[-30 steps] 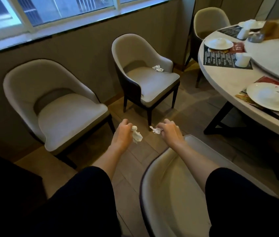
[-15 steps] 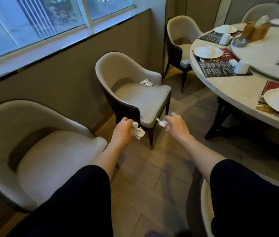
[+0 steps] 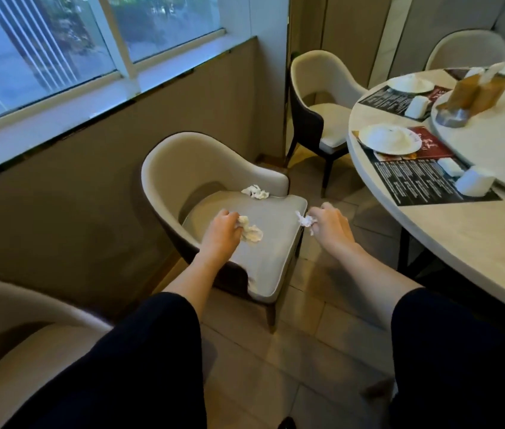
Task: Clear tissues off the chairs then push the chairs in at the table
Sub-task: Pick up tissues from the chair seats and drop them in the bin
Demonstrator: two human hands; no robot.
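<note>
A crumpled tissue [image 3: 255,192] lies at the back right of the chair [image 3: 214,168] seat, close to the armrest, untouched. A wad [image 3: 250,232] is clamped in the left hand [image 3: 222,233], held over the seat middle. A smaller scrap [image 3: 304,222] is pinched in the right hand [image 3: 329,223], just off the seat's right front edge. The hands are apart, both closed on paper.

The loose tissue lies beyond both hands, nearer the left one, well short of contact.

Risk, as judged: with both hands already full, a held piece could be dropped when fingers are opened for the third, especially the wad, much of which hangs out of the left fist. The loose tissue could also be nudged into the gap between seat and armrest. The chair stands well out from the table [image 3: 431,243]; it is not yet pushed in.
</note>
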